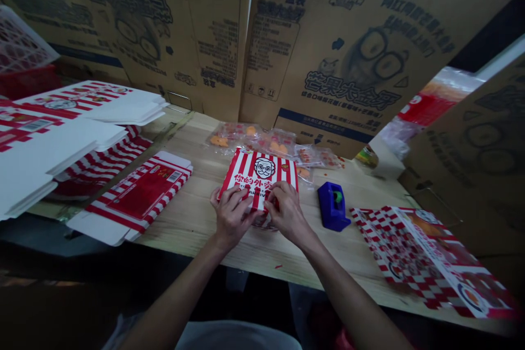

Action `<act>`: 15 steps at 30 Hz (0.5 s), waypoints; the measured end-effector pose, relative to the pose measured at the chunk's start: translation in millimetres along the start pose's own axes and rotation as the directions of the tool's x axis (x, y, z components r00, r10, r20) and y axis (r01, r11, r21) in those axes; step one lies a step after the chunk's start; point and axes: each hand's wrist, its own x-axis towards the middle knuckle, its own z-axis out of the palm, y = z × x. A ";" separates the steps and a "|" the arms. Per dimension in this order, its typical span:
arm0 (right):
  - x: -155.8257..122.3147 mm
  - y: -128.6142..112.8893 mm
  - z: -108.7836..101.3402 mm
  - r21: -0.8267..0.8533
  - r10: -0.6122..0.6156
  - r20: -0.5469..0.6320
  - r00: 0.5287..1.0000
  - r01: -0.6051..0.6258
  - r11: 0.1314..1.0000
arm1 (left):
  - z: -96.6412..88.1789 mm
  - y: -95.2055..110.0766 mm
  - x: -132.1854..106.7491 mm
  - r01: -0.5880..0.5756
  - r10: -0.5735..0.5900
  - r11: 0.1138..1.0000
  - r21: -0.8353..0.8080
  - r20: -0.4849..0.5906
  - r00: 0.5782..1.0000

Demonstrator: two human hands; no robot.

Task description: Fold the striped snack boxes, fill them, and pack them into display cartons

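Note:
A red-and-white striped box with a bearded cartoon face on its lid sits on the table in front of me. My left hand grips its near left corner, fingers bent over the top. At the near right side, my right hand has its thumb and fingers pinched together at the box's edge; the box's near face is mostly hidden behind my hands. Just right of the box stands a blue tape dispenser with a green core. Clear packets with orange and red pieces lie behind the box.
Flattened striped cartons lie to the left, beside a stack of white-edged cartons. Printed red-and-white sheets lie at the right edge. Large brown cardboard boxes wall off the back of the wooden table.

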 end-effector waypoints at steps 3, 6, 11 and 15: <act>1.9 -1.3 1.2 -0.004 0.040 -0.008 0.999 -0.040 0.999 | 3.5 0.4 -1.3 -0.003 0.003 1.000 0.006 0.000 1.000; 2.9 0.2 0.5 0.047 0.050 -0.045 0.998 -0.048 0.998 | 0.7 -2.9 -2.3 -0.024 0.024 1.000 -0.003 0.026 0.999; -3.1 27.9 -16.2 0.227 0.171 -0.242 0.955 -0.115 0.967 | -21.6 -13.4 -4.2 -0.060 0.083 0.991 -0.123 0.190 0.978; -12.3 60.6 -18.8 0.604 0.586 -0.280 0.760 -0.335 0.723 | -32.3 -23.3 -7.6 0.264 -0.207 0.929 -0.260 0.226 0.952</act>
